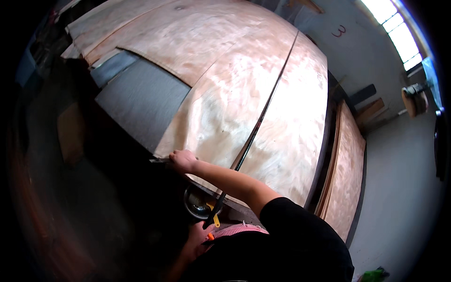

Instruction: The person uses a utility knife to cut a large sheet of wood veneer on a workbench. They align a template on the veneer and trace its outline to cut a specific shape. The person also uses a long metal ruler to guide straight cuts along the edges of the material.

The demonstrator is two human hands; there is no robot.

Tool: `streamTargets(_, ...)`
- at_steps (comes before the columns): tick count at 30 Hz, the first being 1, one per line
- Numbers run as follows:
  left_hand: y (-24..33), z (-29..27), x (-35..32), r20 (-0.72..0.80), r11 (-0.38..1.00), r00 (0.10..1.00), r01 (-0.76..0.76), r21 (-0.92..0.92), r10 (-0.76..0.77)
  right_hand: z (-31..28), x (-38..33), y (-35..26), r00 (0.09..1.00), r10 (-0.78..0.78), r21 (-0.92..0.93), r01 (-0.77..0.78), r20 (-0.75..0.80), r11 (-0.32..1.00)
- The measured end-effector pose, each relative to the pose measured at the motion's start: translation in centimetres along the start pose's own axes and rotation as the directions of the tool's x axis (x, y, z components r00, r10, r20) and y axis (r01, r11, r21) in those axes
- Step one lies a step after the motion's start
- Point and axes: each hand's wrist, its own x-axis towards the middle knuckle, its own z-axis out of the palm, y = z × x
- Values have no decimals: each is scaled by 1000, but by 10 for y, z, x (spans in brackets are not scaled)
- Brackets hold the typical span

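Pale wood sheet (221,127) lies broad over a dark board (145,101), its near-left corner close to the board's near edge. Right hand (184,161) at that corner, fingers curled narrow; cannot tell whether they pinch the sheet or only press on it. A thin strip (159,160) pokes out just left of the fingers; too dim to say what it is, or whether it is held.

Left hand (197,233) low, before the near edge, closed round the butt of a long dark pole (259,123). Pole runs from there over the near edge, passes below the right forearm, slants across the pale sheet toward the far edge.

Progress, as judged: well on, not finished. Done: wood covers most of the board, with a browner sheet (155,35) meeting the pale one toward the far-left corner. Left: a patch of board along the left edge lies bare, and a raised ridge runs through the pale sheet near its left side, so it does not sit flat there. Whether anything is fixed down: cannot tell.

Beside the near edge: round dark bowl (187,202), a yellow tool (216,220) next to the left hand. Beyond the right edge: second stack of sheets (350,160), standing apart.
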Motion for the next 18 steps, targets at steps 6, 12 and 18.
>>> streamTargets(6,-9,26,11,-40,995,999,36,97,-32,-41,-136,67,972,211,388,-156,-102,908)
streamTargets(12,22,54,0,-123,980,991,73,184,-51,-4,-209,105,933,132,245,-48,-335,968)
streamTargets(18,4,86,-11,-253,936,958,-41,350,137,-4,-175,52,965,-99,122,132,-243,984)
